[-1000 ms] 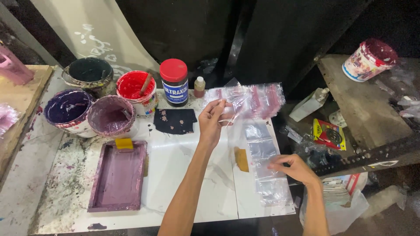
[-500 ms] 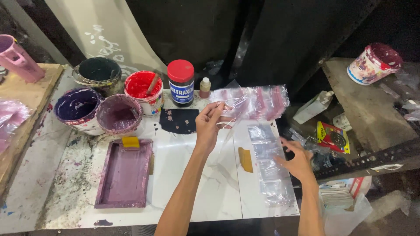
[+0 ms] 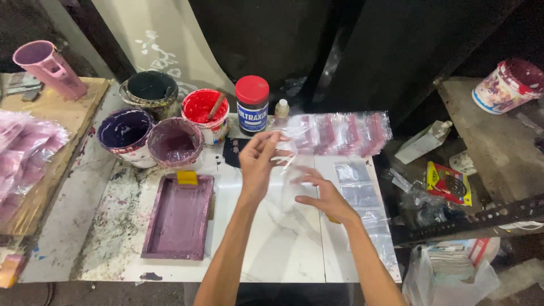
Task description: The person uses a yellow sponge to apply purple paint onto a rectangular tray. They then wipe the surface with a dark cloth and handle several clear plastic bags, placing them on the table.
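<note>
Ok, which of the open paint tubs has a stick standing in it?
The red paint tub, just left of the red-lidded jar. A stick leans in it; the dark, purple and mauve tubs beside it hold none.

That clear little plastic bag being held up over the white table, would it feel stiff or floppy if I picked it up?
Probably floppy: the clear thin plastic bag sags and creases between the left hand and right hand. Likely very light, since a fingertip pinch holds it up. Its glossy film looks slippery, much like the flat clear bags lying on the white table.
</note>
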